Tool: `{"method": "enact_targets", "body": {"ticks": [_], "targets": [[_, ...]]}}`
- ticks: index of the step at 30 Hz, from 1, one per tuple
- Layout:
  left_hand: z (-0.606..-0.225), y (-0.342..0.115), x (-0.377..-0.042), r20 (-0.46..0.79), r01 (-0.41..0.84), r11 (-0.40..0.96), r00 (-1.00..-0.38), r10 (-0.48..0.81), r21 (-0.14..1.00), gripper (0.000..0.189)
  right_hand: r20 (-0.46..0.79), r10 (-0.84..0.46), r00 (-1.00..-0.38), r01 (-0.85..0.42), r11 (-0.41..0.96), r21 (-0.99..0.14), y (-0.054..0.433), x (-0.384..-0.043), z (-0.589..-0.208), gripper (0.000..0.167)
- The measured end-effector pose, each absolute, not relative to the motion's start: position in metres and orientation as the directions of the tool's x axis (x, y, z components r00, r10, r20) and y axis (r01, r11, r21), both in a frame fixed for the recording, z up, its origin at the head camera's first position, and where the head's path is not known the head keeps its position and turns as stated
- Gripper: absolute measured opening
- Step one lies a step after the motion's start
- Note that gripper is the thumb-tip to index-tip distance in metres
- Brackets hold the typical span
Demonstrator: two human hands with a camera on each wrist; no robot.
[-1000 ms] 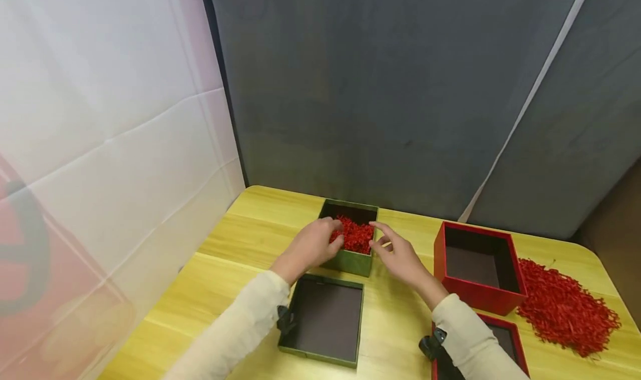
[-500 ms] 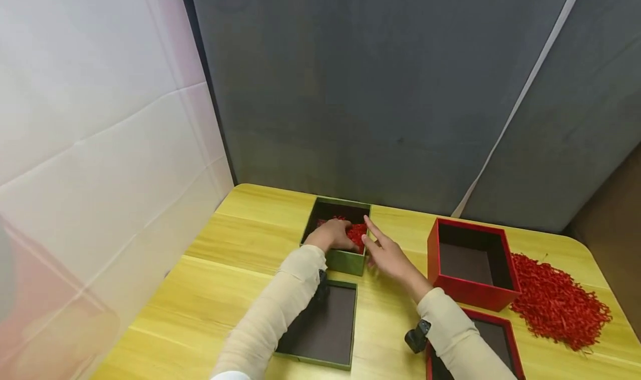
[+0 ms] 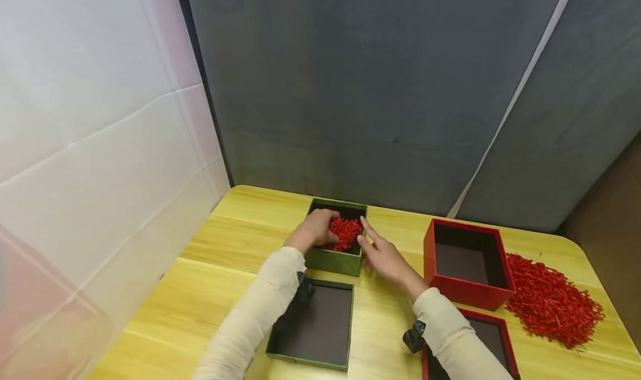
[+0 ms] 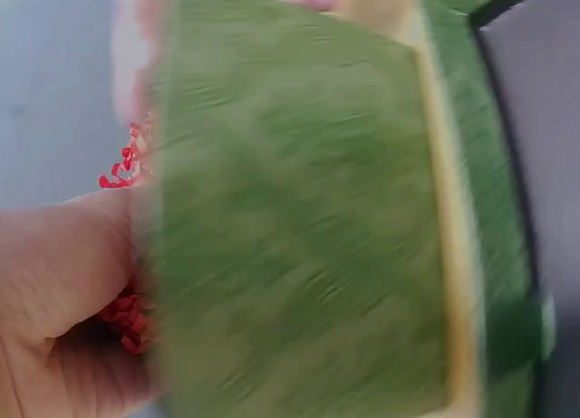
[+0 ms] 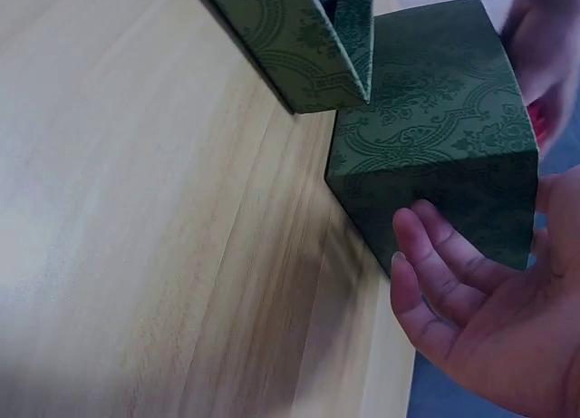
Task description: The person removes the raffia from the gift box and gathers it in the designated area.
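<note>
My left hand reaches over the near left rim of the green box, its fingers and thumb curled on the red shredded paper inside. In the left wrist view, red shreds show beside the thumb, while the box wall hides the fingertips. My right hand is at the box's right side, with the index finger extended by the rim. The right wrist view shows its other fingers loosely bent near the patterned side wall; whether they touch it I cannot tell.
A green lid lies inside up in front of the green box. To the right stand an open red box, its red lid and a pile of red shredded paper. A grey curtain hangs behind the table.
My left hand first dipped further right into the green box, then drew back to the left among the shreds. The right hand stays beside the box. The head view has shifted slightly.
</note>
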State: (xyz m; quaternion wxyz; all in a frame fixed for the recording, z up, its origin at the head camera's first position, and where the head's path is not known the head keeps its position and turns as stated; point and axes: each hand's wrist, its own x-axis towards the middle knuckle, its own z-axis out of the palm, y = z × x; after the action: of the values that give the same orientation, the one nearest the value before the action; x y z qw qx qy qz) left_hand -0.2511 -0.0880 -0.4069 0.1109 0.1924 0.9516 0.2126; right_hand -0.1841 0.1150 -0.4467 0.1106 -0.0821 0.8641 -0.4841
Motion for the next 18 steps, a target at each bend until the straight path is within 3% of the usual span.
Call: {"method": "enact_targets", "body": {"ticks": [4, 9, 13, 18], "targets": [[-0.376, -0.123, -0.247, 0.012, 0.381, 0.770, -0.900, 0.437, 0.512, 0.058, -0.112, -0.263, -0.958, -0.052, 0.545, -0.837, 0.114, -0.184, -0.446, 0.061], [-0.349, -0.174, -0.249, 0.115, 0.319, 0.757, -0.943, 0.311, 0.571, 0.056, -0.107, -0.266, -0.958, -0.064, 0.564, -0.823, 0.116, -0.185, -0.443, 0.062], [-0.352, -0.206, -0.252, 0.058, 0.211, 0.794, -0.974, 0.218, 0.571, 0.061, -0.110, -0.258, -0.960, -0.060, 0.573, -0.817, 0.118, -0.184, -0.442, 0.063], [-0.372, -0.223, -0.251, -0.040, 0.148, 0.826, -0.979, 0.202, 0.544, 0.063, -0.124, -0.263, -0.957, -0.050, 0.568, -0.822, 0.117, -0.182, -0.443, 0.062]]}}
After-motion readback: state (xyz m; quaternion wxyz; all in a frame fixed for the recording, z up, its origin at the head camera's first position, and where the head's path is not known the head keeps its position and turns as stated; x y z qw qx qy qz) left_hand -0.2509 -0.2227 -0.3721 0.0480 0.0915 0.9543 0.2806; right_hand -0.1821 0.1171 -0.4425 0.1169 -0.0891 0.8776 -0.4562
